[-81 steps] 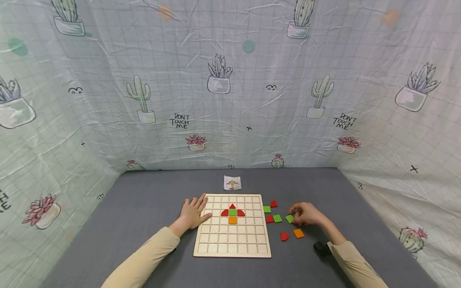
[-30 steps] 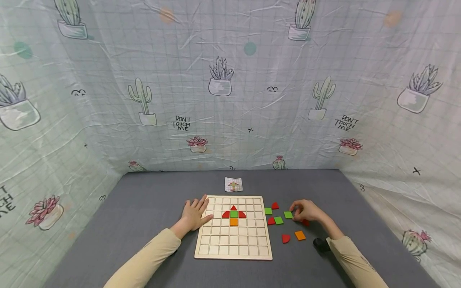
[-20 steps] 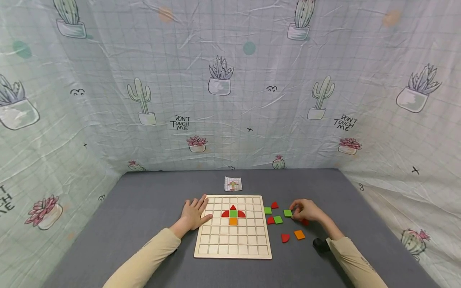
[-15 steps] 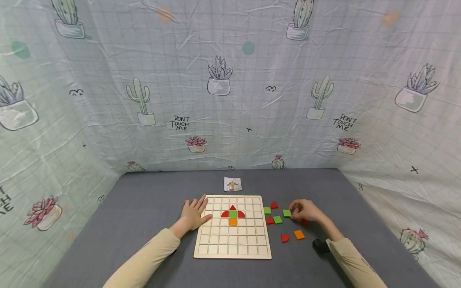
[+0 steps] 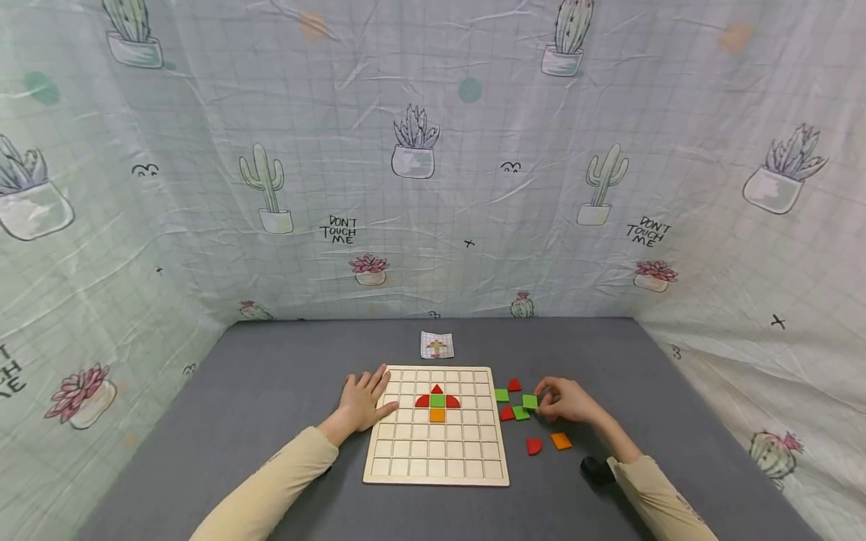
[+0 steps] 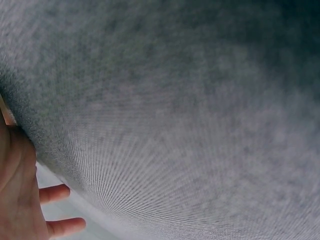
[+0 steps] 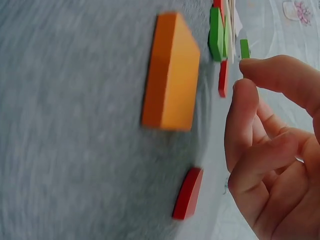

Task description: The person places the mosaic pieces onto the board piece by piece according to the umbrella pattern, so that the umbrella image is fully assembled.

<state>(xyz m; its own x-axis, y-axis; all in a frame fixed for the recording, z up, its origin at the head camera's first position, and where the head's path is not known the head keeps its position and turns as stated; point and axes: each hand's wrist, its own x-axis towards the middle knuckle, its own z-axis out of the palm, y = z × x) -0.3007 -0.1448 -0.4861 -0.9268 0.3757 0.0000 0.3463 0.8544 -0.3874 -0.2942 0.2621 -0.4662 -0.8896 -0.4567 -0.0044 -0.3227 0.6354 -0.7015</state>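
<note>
The right hand (image 5: 567, 400) pinches a green square tile (image 5: 530, 402) between thumb and fingertip, to the right of the board. In the right wrist view the held green tile (image 7: 244, 48) shows edge-on at the fingertips, off the table. The left hand (image 5: 360, 401) lies with fingers spread on the left edge of the wooden grid board (image 5: 419, 451). On the board sit a red triangle (image 5: 437, 389), a green square (image 5: 437, 400) flanked by two red quarter-round pieces (image 5: 422, 401), and an orange square (image 5: 437, 415) below.
Right of the board lie green tiles (image 5: 501, 395), several red pieces (image 5: 534, 446) and an orange square (image 5: 561, 441). A small patterned card (image 5: 436, 346) lies behind the board. A printed curtain (image 5: 468, 210) encloses the grey table (image 5: 304, 346).
The right hand has moved left toward the board, and the green tile at its fingertips has moved with it, now beside another green tile. The left hand has stayed on the board's edge.
</note>
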